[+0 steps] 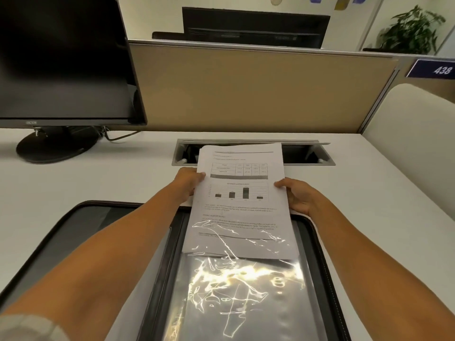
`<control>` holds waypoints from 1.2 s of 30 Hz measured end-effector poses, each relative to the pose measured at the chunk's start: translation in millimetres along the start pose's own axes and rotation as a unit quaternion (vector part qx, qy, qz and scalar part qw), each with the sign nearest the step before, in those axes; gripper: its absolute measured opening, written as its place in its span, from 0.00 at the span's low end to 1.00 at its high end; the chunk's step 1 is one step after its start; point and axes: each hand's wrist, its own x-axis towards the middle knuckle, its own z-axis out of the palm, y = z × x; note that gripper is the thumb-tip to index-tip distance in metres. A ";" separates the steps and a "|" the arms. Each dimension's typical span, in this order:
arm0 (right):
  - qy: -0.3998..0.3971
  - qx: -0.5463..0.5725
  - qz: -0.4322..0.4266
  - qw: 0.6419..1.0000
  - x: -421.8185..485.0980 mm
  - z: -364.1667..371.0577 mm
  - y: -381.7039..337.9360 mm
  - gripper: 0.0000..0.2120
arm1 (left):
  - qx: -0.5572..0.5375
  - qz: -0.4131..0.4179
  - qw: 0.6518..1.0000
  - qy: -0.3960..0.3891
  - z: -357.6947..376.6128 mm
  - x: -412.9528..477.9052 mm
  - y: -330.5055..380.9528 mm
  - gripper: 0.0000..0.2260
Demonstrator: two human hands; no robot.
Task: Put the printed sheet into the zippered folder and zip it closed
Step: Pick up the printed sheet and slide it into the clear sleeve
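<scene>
The printed sheet, white with a table, a bar chart and text, is held over the far edge of the folder. Its near end lies under a shiny clear plastic sleeve on the folder's right half. My left hand pinches the sheet's left edge and my right hand grips its right edge. The black zippered folder lies open flat on the desk in front of me, its zipper running round the rim.
A black monitor on a round stand sits at the back left. Behind the sheet is an open cable tray set in the white desk. A tan partition closes off the back.
</scene>
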 end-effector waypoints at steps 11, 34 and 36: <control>0.004 -0.042 -0.014 0.999 11.7 13.9 2.1 0.08 | 0.017 -0.022 0.999 -0.044 9.9 4.8 -1.7 0.05; 0.117 -0.065 -0.017 0.991 9.4 17.3 2.1 0.24 | -0.013 0.023 0.999 -0.037 8.7 8.3 -0.5 0.13; 0.120 -0.078 -0.029 0.989 10.8 21.9 3.8 0.20 | 0.000 0.029 0.999 -0.029 8.9 8.2 -0.4 0.09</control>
